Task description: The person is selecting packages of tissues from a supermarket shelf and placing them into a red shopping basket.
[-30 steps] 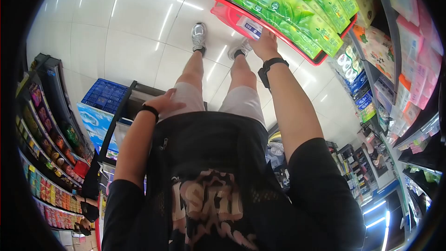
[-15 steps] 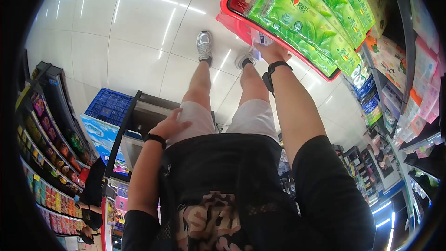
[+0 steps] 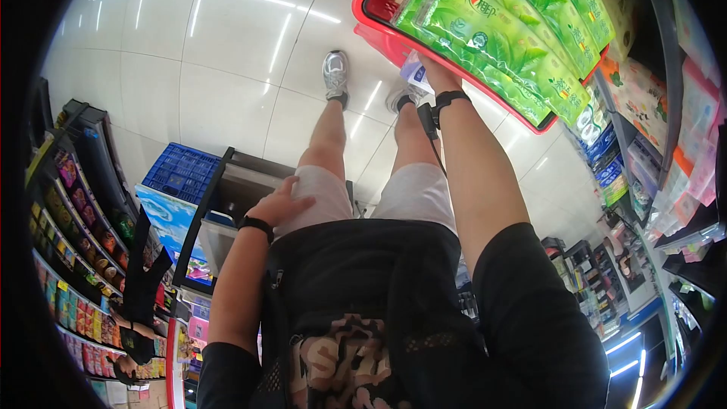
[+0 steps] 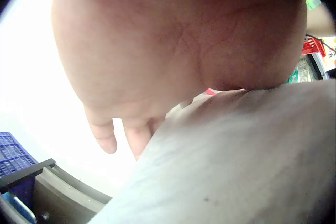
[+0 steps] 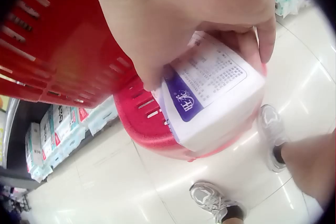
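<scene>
In the right wrist view, my right hand (image 5: pixel 194 14) grips a white and purple tissue pack (image 5: pixel 212 85) from above, thumb on one side and fingers on the other. The pack sits over a lower red basket (image 5: pixel 139 121). Above that hangs a red upper basket (image 3: pixel 362 9), filled with green tissue packs (image 3: pixel 492 30). In the head view my right hand (image 3: pixel 438 74) is partly hidden by the upper basket's rim. My left hand (image 3: pixel 280 206) rests on the thigh of the white shorts (image 4: pixel 226 150), its fingers relaxed and holding nothing.
Shelves with hanging packages (image 3: pixel 685 129) stand close on the right. A blue crate (image 3: pixel 179 170) and a dark-framed stand (image 3: pixel 227 182) are at the left, before snack shelves (image 3: pixel 83 235). Another person (image 3: pixel 140 310) stands there. Pale floor tiles (image 3: pixel 227 53) lie ahead.
My right hand has moved further behind the upper basket's rim, and the tissue pack shows at a different angle. The basket appears slightly lower and further right. The left hand stays on the thigh.
</scene>
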Available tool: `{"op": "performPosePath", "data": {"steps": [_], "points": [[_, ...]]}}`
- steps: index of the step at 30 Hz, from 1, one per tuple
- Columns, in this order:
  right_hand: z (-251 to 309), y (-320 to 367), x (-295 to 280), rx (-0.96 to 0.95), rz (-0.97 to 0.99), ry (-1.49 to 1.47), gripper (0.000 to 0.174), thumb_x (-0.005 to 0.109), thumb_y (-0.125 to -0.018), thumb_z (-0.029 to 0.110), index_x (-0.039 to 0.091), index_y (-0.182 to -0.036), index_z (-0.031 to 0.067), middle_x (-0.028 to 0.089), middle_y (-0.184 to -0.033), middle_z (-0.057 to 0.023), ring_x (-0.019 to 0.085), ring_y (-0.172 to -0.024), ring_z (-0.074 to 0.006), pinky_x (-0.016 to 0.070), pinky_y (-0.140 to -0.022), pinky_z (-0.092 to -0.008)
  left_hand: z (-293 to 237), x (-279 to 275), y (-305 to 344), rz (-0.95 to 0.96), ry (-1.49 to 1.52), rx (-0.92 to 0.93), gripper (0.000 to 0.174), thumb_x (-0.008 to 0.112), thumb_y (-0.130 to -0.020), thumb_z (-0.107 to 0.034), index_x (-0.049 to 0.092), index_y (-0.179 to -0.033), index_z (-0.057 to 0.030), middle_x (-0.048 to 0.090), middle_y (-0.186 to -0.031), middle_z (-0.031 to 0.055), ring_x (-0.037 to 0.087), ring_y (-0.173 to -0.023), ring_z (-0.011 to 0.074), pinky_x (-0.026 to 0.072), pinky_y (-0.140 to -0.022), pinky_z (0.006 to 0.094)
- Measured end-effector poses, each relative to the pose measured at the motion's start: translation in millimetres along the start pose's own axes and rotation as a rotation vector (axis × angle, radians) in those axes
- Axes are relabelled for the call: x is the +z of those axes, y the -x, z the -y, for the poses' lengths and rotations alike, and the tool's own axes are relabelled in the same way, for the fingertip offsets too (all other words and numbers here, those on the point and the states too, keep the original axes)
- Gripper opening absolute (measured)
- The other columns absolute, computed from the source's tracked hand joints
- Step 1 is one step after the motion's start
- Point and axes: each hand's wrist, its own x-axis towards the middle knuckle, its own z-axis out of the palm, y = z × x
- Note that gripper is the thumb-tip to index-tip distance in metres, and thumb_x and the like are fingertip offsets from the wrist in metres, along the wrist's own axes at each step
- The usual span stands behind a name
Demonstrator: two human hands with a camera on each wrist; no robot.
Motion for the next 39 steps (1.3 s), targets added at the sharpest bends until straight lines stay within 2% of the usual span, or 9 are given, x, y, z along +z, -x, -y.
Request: {"op": "performPosePath", "data": {"steps": [3,6,9,14,17,21,25,30,39], "points": [[-47.4,-12.3,4.0,-0.121,-0.035,0.262,0.064,0.067,-0.096,0.058,0.065,-0.141,0.0128,0.059,-0.15,-0.0164,0.056,-0.137,-0.0314,0.0431,-0.115,-0.0423,-0.4,-0.2,-1.5,-0.009,-0.035,0.009,0.09,0.061,-0.095,-0.065,0.031,-0.163,-0.0133,0.049,-0.154,0.0307,0.049,-0.143,0.0462,0.0387,-0.119,0.0493],[9.3,44.5,-51.1,0.223,0.024,0.196,0.073,0.071,-0.092,0.054,0.061,-0.144,0.0049,0.06,-0.144,-0.0282,0.058,-0.137,-0.036,0.0441,-0.114,-0.0437,16.4,-4.3,-5.3,-0.092,-0.051,0.06,0.083,0.057,-0.096,-0.064,0.039,-0.159,-0.0125,0.045,-0.158,0.0278,0.046,-0.145,0.0446,0.0377,-0.12,0.0499],[6.9,76.7,-85.8,0.003,0.191,0.338,0.046,0.071,-0.093,0.037,0.066,-0.126,0.0054,0.07,-0.121,-0.0248,0.067,-0.115,-0.0418,0.0526,-0.098,-0.0492,31.6,-14.0,-3.1,-0.327,-0.133,0.1,0.073,0.06,-0.094,-0.059,0.054,-0.15,-0.0129,0.049,-0.155,0.0206,0.049,-0.142,0.0417,0.04,-0.118,0.0534],[102.9,187.5,-163.5,-0.432,0.366,0.145,0.028,0.069,-0.098,0.021,0.07,-0.121,0.0037,0.073,-0.101,-0.014,0.069,-0.09,-0.0248,0.0552,-0.084,-0.0362,40.4,-62.9,36.8,-0.447,-0.003,0.198,0.068,0.055,-0.1,-0.058,0.054,-0.149,-0.0112,0.051,-0.153,0.021,0.052,-0.139,0.0406,0.0427,-0.116,0.051],[196.8,248.3,-231.2,-0.705,0.189,0.133,0.022,0.07,-0.093,0.001,0.07,-0.115,0.0016,0.07,-0.101,-0.0099,0.068,-0.09,-0.0211,0.053,-0.088,-0.0354,54.6,-85.2,44.5,-0.492,0.042,0.197,0.068,0.053,-0.101,-0.059,0.053,-0.149,-0.0106,0.05,-0.154,0.0211,0.052,-0.14,0.0399,0.0425,-0.116,0.0505],[285.2,265.3,-336.4,-1.093,-0.52,0.26,0.036,0.074,-0.091,0.009,0.063,-0.124,-0.0001,0.063,-0.12,-0.0172,0.058,-0.116,-0.0348,0.0434,-0.104,-0.0442,80.6,-85.6,47.8,-0.489,0.015,0.165,0.072,0.051,-0.099,-0.062,0.053,-0.15,-0.0115,0.05,-0.157,0.0187,0.05,-0.143,0.039,0.0402,-0.118,0.0521],[328.0,234.8,-414.3,-1.108,-1.073,0.511,0.067,0.081,-0.087,0.025,0.052,-0.14,-0.0036,0.055,-0.142,-0.0234,0.051,-0.133,-0.0396,0.0389,-0.113,-0.0517,100.6,-75.9,40.0,-0.437,-0.128,0.126,0.067,0.05,-0.1,-0.058,0.059,-0.142,-0.0057,0.057,-0.149,0.024,0.054,-0.139,0.0418,0.0429,-0.115,0.0536],[314.6,196.4,-451.6,-0.742,-0.987,0.854,0.095,0.085,-0.081,0.043,0.042,-0.156,0.0065,0.048,-0.157,-0.0196,0.044,-0.145,-0.0389,0.0336,-0.118,-0.0586,171.0,-72.0,-78.5,-0.371,-0.266,0.303,0.065,0.048,-0.102,-0.054,0.062,-0.136,0.0005,0.063,-0.139,0.0291,0.058,-0.134,0.0449,0.0456,-0.112,0.0541],[303.6,173.0,-483.8,-0.537,-0.977,0.866,0.069,0.081,-0.084,0.041,0.058,-0.144,0.0147,0.059,-0.143,-0.0131,0.056,-0.133,-0.0349,0.0423,-0.109,-0.0541,129.2,-101.8,68.5,-0.408,-0.121,0.193,0.069,0.05,-0.1,-0.056,0.056,-0.144,-0.0029,0.06,-0.146,0.0236,0.055,-0.139,0.0388,0.0417,-0.116,0.0484]]}}
